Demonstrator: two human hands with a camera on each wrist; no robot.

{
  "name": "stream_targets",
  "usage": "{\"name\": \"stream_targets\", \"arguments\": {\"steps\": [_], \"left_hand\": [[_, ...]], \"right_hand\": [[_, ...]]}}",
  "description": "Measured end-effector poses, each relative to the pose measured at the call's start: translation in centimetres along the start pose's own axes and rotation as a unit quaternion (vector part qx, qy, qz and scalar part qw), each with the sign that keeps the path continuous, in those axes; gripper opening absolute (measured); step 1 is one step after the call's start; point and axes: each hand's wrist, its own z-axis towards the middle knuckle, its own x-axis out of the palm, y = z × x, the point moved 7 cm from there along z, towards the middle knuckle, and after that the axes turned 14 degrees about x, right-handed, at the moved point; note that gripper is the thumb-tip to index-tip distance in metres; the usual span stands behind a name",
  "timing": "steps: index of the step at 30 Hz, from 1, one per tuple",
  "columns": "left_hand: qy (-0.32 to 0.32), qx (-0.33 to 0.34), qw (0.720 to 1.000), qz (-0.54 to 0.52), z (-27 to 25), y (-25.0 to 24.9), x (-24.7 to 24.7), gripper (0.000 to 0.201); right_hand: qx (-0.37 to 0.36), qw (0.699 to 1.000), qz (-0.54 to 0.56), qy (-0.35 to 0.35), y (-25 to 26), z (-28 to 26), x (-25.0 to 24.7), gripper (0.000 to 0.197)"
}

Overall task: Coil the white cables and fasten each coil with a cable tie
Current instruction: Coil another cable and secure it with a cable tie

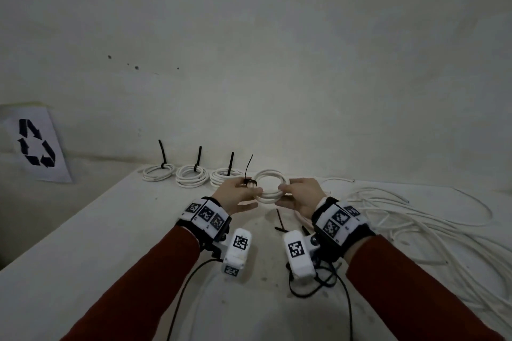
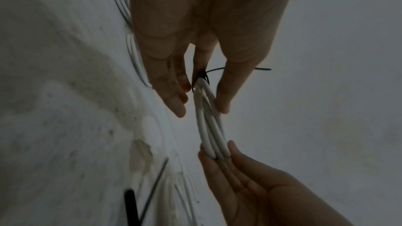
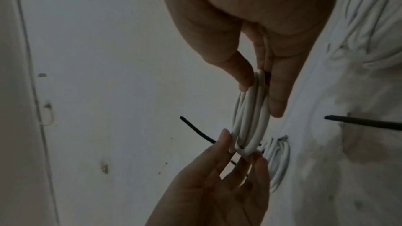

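Observation:
A white cable coil point(image 1: 270, 188) hangs above the table point(image 1: 110, 243), held flat between both hands. A black cable tie point(image 1: 249, 181) wraps its left side, its thin tail pointing up. My left hand point(image 1: 253, 191) pinches the coil at the tie; in the left wrist view the thumb point(image 2: 224, 95) lies on the coil point(image 2: 208, 126) beside the tie point(image 2: 203, 75). My right hand point(image 1: 282, 191) pinches the coil's right side. In the right wrist view its thumb point(image 3: 241, 76) and fingers point(image 3: 278, 95) squeeze the coil point(image 3: 248, 123).
Three tied coils point(image 1: 191, 176) lie in a row at the table's back edge, ties sticking up. A tangle of loose white cables point(image 1: 415, 230) covers the right side. Spare black ties point(image 1: 279, 221) lie under the hands. A recycling sign point(image 1: 36, 144) leans at the left.

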Motion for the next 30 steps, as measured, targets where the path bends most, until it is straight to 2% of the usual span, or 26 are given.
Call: {"name": "stream_targets", "arguments": {"steps": [1,3,6,7,8,9,10,11,12,13,14,16,19,25,26,30], "left_hand": [[0.004,-0.001,1.0,0.02,1.2,0.6,-0.3,0.018],[0.004,0.011,0.996,0.092,3.7,1.8,-0.9,0.023],[0.008,0.035,0.966,0.257,6.5,3.0,-1.7,0.029],[0.008,0.037,0.954,0.298,7.4,3.2,-1.9,0.029],[0.012,0.039,0.942,0.334,8.2,3.5,-2.0,0.029],[0.019,0.037,0.928,0.371,9.0,3.7,-2.0,0.031],[0.023,0.033,0.912,0.409,9.6,3.8,-1.9,0.033],[0.025,0.029,0.894,0.446,10.2,3.9,-1.8,0.034],[0.026,0.023,0.877,0.48,10.6,3.9,-1.7,0.036],[0.029,0.015,0.861,0.508,10.9,4.0,-1.6,0.038],[0.034,0.009,0.849,0.528,11.2,4.1,-1.5,0.04],[0.04,-0.002,0.836,0.548,11.7,4.3,-1.4,0.042],[0.044,-0.013,0.827,0.56,12.1,4.2,-1.3,0.044],[0.055,-0.037,0.775,0.629,11.9,3.7,-0.3,0.043],[0.058,-0.043,0.771,0.632,11.8,3.6,-0.2,0.044],[0.054,-0.049,0.788,0.612,11.0,3.3,-0.3,0.042]], "right_hand": [[0.003,1.0,0.0,-0.001,0.3,1.4,0.0,0.001],[0.014,1.0,-0.005,-0.013,0.6,3.7,0.1,0.015],[0.01,0.999,-0.012,-0.046,1.1,7.2,0.0,0.01],[-0.006,0.997,-0.061,-0.056,1.4,8.1,0.0,0.005],[0.01,0.996,-0.076,-0.046,1.7,8.6,0.2,0.016],[0.013,0.986,-0.152,-0.064,1.6,8.9,0.3,0.025],[-0.027,0.95,-0.292,-0.105,1.9,9.7,0.1,0.027],[-0.016,0.944,-0.311,-0.106,1.8,10.7,-0.1,0.025],[0.035,0.975,-0.207,-0.072,1.3,11.7,-0.1,0.023],[0.045,0.988,-0.141,-0.045,1.3,12.4,-0.2,0.029],[0.029,0.987,-0.151,-0.055,1.1,13.2,-0.2,0.036],[0.041,0.982,-0.174,-0.053,0.9,13.7,-0.4,0.043],[0.039,0.972,-0.224,-0.064,1.4,13.7,-0.5,0.043],[0.031,0.948,-0.303,-0.088,1.8,13.3,-0.7,0.045],[0.029,0.951,-0.297,-0.078,2.0,13.2,-0.8,0.045],[0.043,0.966,-0.251,-0.041,2.2,12.1,-0.7,0.046]]}}
